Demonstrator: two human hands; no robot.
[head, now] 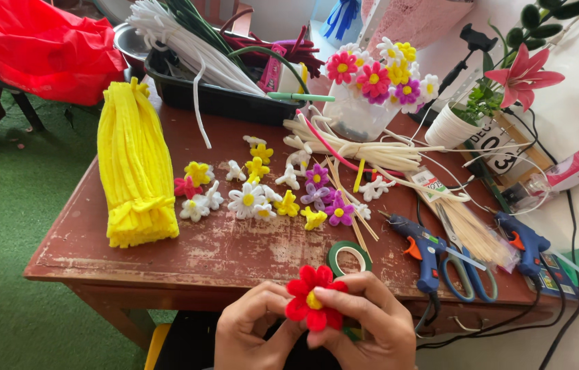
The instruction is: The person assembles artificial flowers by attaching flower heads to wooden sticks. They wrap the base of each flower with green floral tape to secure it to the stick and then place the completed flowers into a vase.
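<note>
While a green tape roll (pixel 349 258) is lying nearby on the worn red bench (pixel 235 253), the left hand (pixel 252 329) and right hand (pixel 372 322) are both pinching a red fuzzy pipe-cleaner flower with a yellow centre (pixel 312 299), steadying it upright for shaping.

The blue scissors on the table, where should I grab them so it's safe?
Take the blue scissors by their two looped handles, which lie at the table's near edge, closest to you. The blades point away toward the back of the table, partly under a bundle of thin sticks, so reach in from the near side and slide them toward you. The blue glue gun sits close on the left.
</note>
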